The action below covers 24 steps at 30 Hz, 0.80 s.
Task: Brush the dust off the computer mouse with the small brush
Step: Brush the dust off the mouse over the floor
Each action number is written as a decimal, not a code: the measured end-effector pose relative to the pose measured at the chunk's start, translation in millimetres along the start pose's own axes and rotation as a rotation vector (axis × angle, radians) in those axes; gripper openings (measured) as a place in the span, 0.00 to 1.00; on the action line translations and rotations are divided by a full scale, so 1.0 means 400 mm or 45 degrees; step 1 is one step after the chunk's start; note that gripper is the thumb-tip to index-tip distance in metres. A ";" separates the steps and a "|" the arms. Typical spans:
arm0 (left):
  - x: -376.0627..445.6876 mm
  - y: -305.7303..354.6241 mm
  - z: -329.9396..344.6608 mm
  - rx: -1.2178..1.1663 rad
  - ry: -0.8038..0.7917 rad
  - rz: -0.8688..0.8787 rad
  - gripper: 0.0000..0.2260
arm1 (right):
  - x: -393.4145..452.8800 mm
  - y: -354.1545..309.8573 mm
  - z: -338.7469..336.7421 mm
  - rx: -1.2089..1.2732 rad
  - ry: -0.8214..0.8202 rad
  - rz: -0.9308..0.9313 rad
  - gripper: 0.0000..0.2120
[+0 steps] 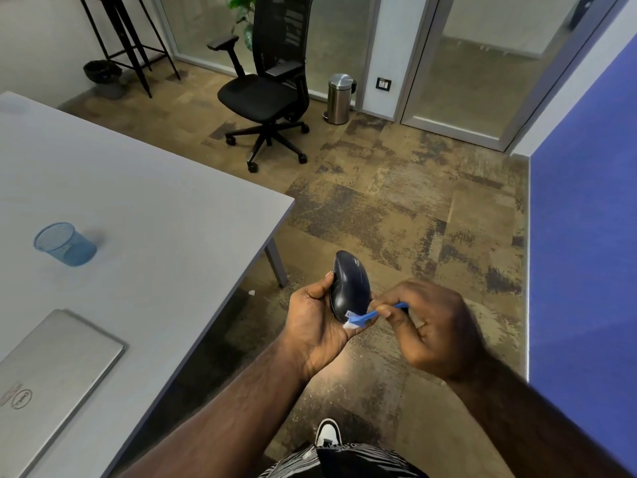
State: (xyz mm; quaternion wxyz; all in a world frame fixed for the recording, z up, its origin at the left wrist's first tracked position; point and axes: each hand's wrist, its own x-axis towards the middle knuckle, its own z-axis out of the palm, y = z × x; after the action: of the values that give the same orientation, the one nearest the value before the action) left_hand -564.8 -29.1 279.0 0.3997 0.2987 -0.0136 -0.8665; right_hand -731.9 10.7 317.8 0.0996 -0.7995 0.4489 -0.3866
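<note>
- Dim, even indoor light; soft shadow beside the blue mesh cup (65,243).
- Wide-angle bending at the edges.
- Slight blur on the right hand (431,331).

Left hand (315,322) cradles a dark computer mouse (350,286); right hand (425,327) pinches a small blue brush (370,314), white bristles apparently touching the mouse's near end.

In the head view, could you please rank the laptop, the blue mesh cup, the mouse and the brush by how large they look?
1. Laptop, largest though cut off by the frame edge.
2. Mesh cup and mouse, which look alike; the mouse is held nearer the camera, so I would not rank them.
3. Brush, smallest.
</note>
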 end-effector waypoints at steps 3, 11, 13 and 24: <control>0.002 0.010 0.000 0.010 0.036 0.006 0.20 | 0.002 0.003 -0.012 -0.113 0.217 0.065 0.07; 0.013 0.011 -0.025 -0.035 0.048 -0.037 0.24 | -0.018 -0.017 0.005 0.001 0.148 -0.016 0.07; 0.008 0.012 -0.026 -0.033 0.039 -0.031 0.25 | -0.017 -0.011 0.002 -0.022 0.190 -0.006 0.04; -0.012 0.007 0.004 -0.048 -0.022 0.001 0.24 | -0.008 -0.030 0.005 0.038 0.163 -0.021 0.09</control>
State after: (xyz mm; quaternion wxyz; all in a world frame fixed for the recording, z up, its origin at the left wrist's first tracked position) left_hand -561.2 -28.1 283.5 0.4053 0.2838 -0.0009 -0.8690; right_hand -723.6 19.8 320.9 0.0794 -0.7752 0.4420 -0.4444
